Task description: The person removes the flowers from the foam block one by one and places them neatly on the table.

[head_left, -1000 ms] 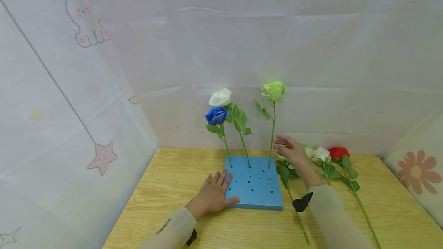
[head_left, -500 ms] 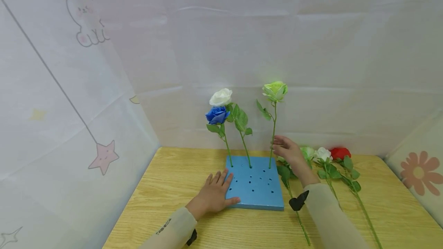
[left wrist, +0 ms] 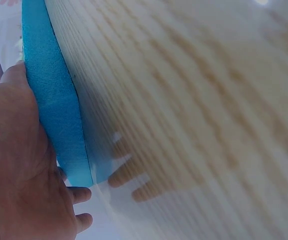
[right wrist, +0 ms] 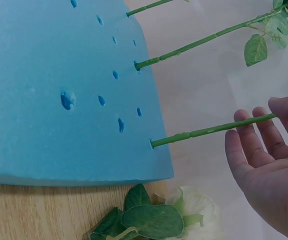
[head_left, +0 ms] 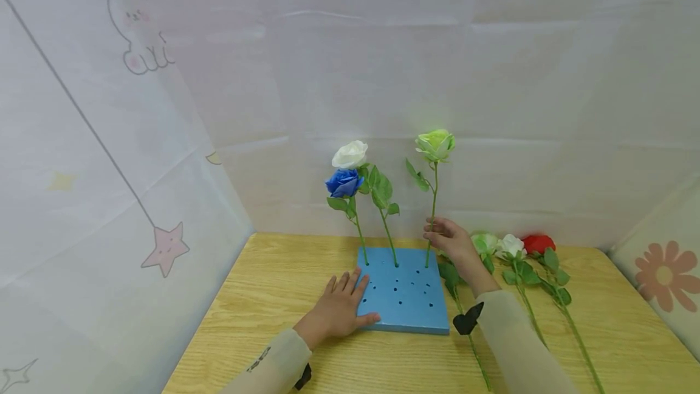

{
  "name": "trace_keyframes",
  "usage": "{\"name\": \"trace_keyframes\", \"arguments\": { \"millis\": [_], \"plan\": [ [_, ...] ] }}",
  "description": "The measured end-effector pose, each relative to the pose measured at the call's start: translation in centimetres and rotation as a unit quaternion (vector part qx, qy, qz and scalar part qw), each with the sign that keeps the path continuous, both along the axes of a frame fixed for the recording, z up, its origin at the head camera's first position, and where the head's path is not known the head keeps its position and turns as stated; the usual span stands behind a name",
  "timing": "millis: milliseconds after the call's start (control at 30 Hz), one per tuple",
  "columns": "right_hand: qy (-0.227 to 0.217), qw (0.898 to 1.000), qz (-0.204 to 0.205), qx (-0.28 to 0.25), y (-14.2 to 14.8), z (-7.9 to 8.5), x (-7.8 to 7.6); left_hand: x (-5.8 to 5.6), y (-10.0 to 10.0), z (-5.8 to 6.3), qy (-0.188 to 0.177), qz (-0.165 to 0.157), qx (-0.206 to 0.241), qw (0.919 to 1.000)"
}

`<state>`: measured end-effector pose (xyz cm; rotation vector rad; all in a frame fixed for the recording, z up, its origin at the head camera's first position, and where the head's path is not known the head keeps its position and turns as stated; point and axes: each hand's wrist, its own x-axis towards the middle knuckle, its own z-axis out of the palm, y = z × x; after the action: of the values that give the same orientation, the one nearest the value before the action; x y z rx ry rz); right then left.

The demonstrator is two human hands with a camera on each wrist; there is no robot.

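Observation:
A blue foam board (head_left: 404, 315) with small holes lies on the wooden table. Three artificial roses stand along its far edge: a blue rose (head_left: 344, 183), a white rose (head_left: 350, 154) and a light green rose (head_left: 435, 145). My left hand (head_left: 340, 307) rests spread on the board's left edge, thumb near the front, and in the left wrist view it overlaps the foam's side. My right hand (head_left: 452, 248) is at the green rose's stem (right wrist: 209, 130), holding it between thumb and fingers above the board. That stem's lower end sits in a hole.
Right of the board lie several more roses, among them a pale green one (head_left: 484, 244), a white one (head_left: 511, 246) and a red one (head_left: 539, 244), stems toward the front. A pale printed curtain (head_left: 306, 78) stands behind the wooden table (head_left: 262, 297).
My right hand has moved left and slightly down, from beside the green rose's stem to around it. The left hand stays on the board.

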<state>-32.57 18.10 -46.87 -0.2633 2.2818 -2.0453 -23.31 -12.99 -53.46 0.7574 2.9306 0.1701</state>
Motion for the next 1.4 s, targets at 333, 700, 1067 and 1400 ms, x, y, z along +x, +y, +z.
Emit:
{"name": "trace_keyframes", "arguments": {
  "millis": [333, 700, 1067, 1400],
  "plan": [
    [-0.020, 1.000, -0.013, -0.014, -0.3, -0.3, -0.1, 0.0, 0.0, 0.1, 0.006, -0.001, -0.002, 1.0000],
    [-0.013, 1.000, -0.025, -0.010, -0.5, 0.7, 0.2, 0.2, 0.2, 0.3, 0.010, -0.004, -0.006, 0.9999],
    [0.020, 1.000, -0.022, -0.005, -0.1, 2.2, 0.5, 0.2, 0.2, 0.5, 0.009, 0.004, -0.016, 0.9998],
    [0.039, 0.999, -0.018, 0.015, 1.2, 3.7, 1.8, 0.4, 0.2, 0.7, 0.000, 0.009, -0.016, 0.9998]
  ]
}}
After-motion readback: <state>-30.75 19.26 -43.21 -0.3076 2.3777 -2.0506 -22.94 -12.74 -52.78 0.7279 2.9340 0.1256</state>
